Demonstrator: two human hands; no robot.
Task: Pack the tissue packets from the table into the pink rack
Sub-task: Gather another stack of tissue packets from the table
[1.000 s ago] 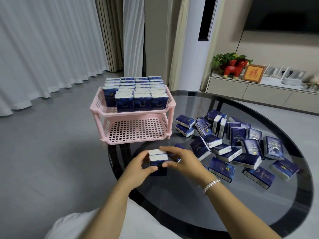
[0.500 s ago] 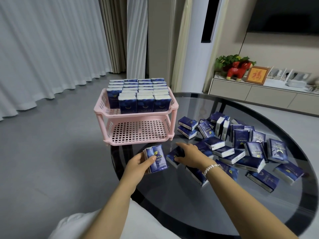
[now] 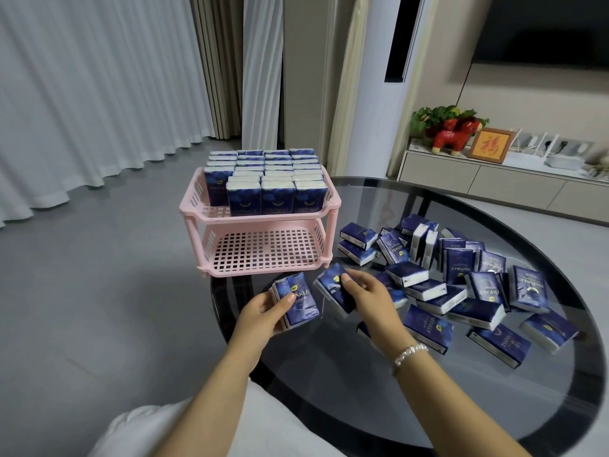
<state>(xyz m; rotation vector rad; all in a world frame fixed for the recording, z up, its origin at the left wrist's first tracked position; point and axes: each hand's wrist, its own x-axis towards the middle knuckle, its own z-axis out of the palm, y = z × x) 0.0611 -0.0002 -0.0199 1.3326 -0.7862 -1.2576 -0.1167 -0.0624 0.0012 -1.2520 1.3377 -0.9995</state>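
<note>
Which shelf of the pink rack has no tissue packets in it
The lower shelf of the pink rack: its grid floor is bare, while the top shelf holds upright packets in rows.

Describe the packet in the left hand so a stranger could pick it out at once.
Start at the pink rack on the glass table. Just in front of its lower shelf, two hands each hold a dark blue tissue packet. The one wanted is in the left hand, nearest the table's edge, its printed face turned up with the thumb across it.
</note>
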